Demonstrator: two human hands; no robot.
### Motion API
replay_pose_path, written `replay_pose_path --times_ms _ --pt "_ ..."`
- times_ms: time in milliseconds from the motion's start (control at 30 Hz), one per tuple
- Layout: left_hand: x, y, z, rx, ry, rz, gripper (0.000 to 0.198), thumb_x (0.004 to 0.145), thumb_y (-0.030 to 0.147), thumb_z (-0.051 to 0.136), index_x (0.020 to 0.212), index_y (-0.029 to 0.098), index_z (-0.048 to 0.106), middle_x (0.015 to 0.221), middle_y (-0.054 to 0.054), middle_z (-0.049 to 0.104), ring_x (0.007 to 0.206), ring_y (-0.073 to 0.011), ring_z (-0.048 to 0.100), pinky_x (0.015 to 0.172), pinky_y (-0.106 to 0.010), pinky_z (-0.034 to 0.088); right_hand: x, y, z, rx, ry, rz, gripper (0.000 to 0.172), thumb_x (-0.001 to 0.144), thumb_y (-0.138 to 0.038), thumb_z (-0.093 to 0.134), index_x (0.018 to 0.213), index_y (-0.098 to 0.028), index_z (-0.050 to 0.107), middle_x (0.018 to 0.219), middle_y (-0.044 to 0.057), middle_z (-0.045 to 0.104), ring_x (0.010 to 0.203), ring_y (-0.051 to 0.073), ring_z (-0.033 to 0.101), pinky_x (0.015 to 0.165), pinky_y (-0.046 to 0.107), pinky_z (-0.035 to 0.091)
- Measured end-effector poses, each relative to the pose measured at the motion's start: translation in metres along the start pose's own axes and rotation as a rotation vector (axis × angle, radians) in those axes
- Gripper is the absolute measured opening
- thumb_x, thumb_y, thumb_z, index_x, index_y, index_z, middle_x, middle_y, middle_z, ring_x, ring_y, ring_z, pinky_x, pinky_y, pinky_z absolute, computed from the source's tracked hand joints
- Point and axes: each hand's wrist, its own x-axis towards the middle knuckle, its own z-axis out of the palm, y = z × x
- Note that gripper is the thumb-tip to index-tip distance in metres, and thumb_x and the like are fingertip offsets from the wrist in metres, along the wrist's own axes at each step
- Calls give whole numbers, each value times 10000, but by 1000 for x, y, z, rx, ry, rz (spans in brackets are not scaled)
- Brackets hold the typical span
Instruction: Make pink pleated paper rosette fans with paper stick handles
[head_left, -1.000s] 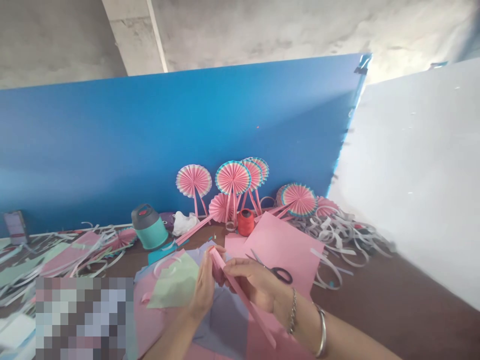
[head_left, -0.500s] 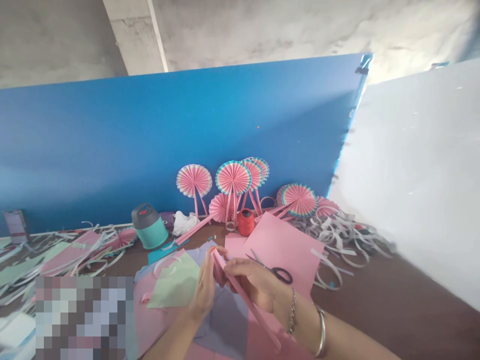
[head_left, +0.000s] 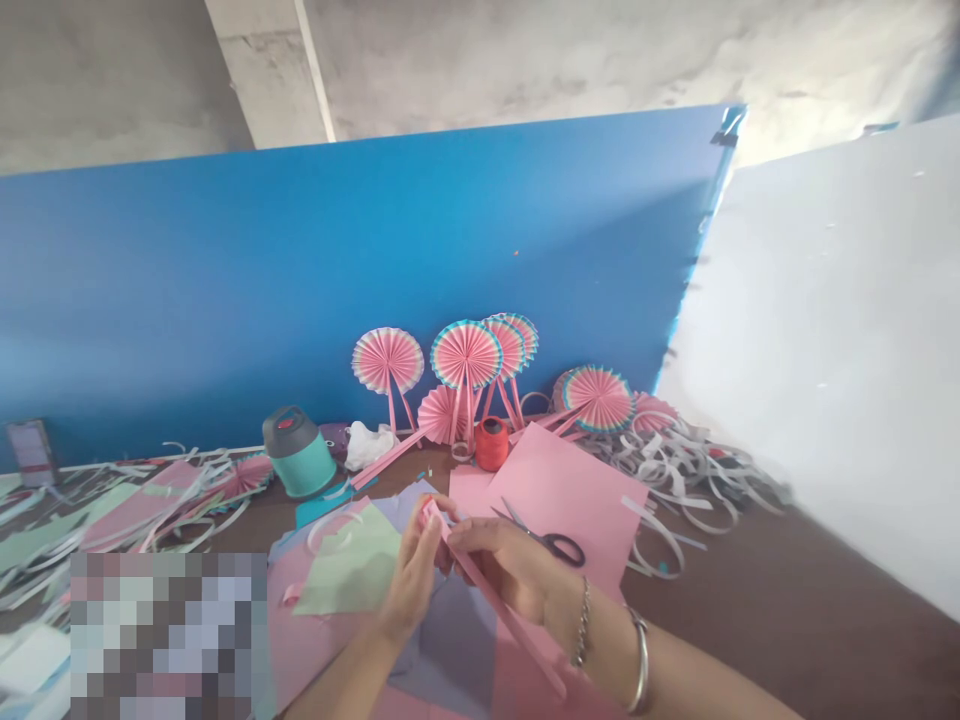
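Between my hands is a long, narrow pink folded paper strip [head_left: 511, 622], slanting from upper left to lower right above the paper sheets. My left hand [head_left: 415, 570] is closed on its upper end, with the thumb pressed along the fold. My right hand [head_left: 501, 565] pinches the strip just below, thumb and fingers together. Some of the fingers behind the strip are hidden. Under my hands lie purple [head_left: 454, 650] and light green paper [head_left: 352, 565] sheets. Black-handled scissors [head_left: 561, 549] rest on a pink sheet [head_left: 577, 490] to the right of my right hand.
Round pleated paper fans [head_left: 466, 356] lean against the blue partition [head_left: 450, 230]. A red thread spool [head_left: 492, 445] and a teal and grey container [head_left: 300, 455] stand behind the sheets. Curled white paper strips [head_left: 679, 465] heap at the right; more strips and sheets spread leftward. A pixelated patch hides the lower left.
My left thumb has shifted onto the strip's upper end and bent over it. The strip's lower end has moved very slightly. My right hand keeps nearly the same place.
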Motion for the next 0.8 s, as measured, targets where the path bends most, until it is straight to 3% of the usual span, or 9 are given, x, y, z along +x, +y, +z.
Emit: replay_pose_path --times_ms 100,367,600,800 --pt "1 3 5 31 -43 -5 275 874 485 458 852 217 516 513 69 425 441 -92 400 446 -209 325 0 1 0 -5 14 5 60 553 -188 656 576 -133 654 571 25 612 602 133 541 608 243 392" --pt "-1 7 4 190 69 32 345 865 521 437 814 215 588 590 19 493 508 -133 446 492 -255 394 0 2 -5 -135 17 -32 94 597 -207 659 550 -125 663 589 33 613 617 127 534 704 264 411" --pt "1 5 3 296 127 26 355 906 482 364 867 218 598 667 23 494 546 -130 442 584 -257 421 -2 -3 -4 -228 117 2 187 539 -294 748 521 -154 627 526 -15 551 536 101 473 612 252 396" --pt "2 1 0 293 132 66 371 916 467 336 856 215 602 776 -16 564 615 -148 476 690 -289 418 -4 -6 -2 -282 147 -12 160 537 -276 718 521 -154 615 515 -26 512 550 98 458 595 240 383"
